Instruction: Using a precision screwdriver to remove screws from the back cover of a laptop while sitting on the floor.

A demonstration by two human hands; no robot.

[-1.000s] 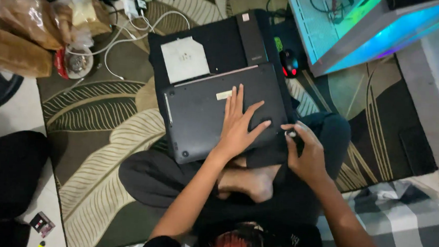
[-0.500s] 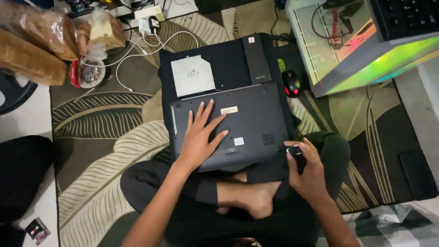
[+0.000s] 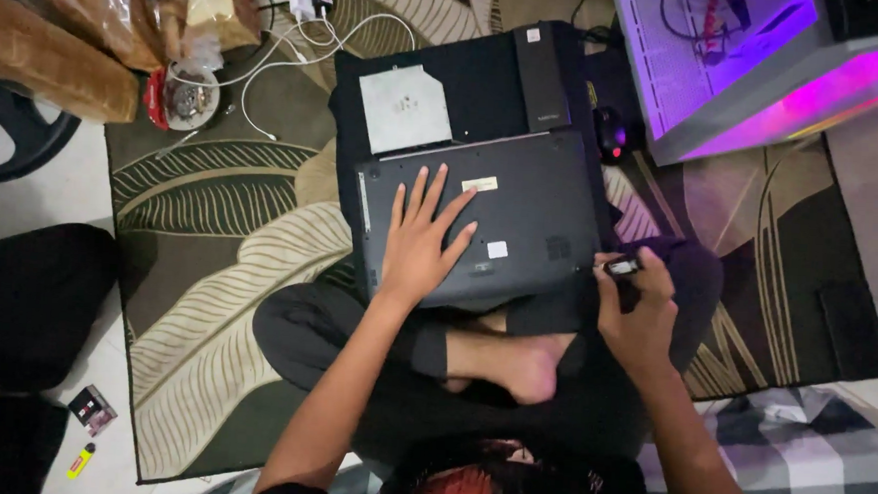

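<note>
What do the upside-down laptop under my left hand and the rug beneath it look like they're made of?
The laptop base looks like matte dark-grey plastic, possibly metal: smooth, dull, with small stickers. The rug looks like woven textile with a short pile, a cream leaf pattern on dark green-brown.

Laptop: I saw the upturned laptop (image 3: 480, 219) lying across my crossed legs (image 3: 354, 343), on the rug (image 3: 208, 255).
Left hand: my left hand (image 3: 421, 246) lay flat on its underside.
Right hand: my right hand (image 3: 638, 310) held a small tool (image 3: 622, 268) at its right edge.
Behind: a drive tray (image 3: 404, 108) lay beyond the laptop.
Far right: a lit computer case (image 3: 759, 63) stood there.
Far left: bread bags (image 3: 60, 17) sat there.
</note>
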